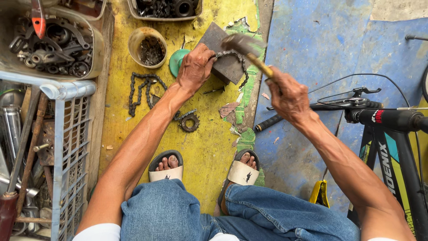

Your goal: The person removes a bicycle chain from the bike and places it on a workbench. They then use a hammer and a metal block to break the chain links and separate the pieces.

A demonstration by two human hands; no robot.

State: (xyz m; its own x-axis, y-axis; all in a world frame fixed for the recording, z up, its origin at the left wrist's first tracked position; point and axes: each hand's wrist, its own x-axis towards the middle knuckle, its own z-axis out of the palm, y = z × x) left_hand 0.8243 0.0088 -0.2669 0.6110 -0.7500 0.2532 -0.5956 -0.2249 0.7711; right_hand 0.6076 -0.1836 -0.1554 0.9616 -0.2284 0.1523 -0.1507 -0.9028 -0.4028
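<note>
My left hand [195, 67] presses a dark bicycle chain [232, 56] against a dark metal block [225, 62] standing on the yellow floor [209, 147]. My right hand [289, 94] grips the wooden handle of a hammer [243, 44]; the blurred hammer head hovers just above the block and chain. The chain drapes over the block's right edge.
Another chain [140, 89] and a small sprocket [189, 121] lie on the floor. A round pot of parts [147, 46], tubs of metal parts [53, 44] and a slatted crate [67, 147] are at the left. A bicycle [383, 118] stands at the right. My sandalled feet [205, 167] are below.
</note>
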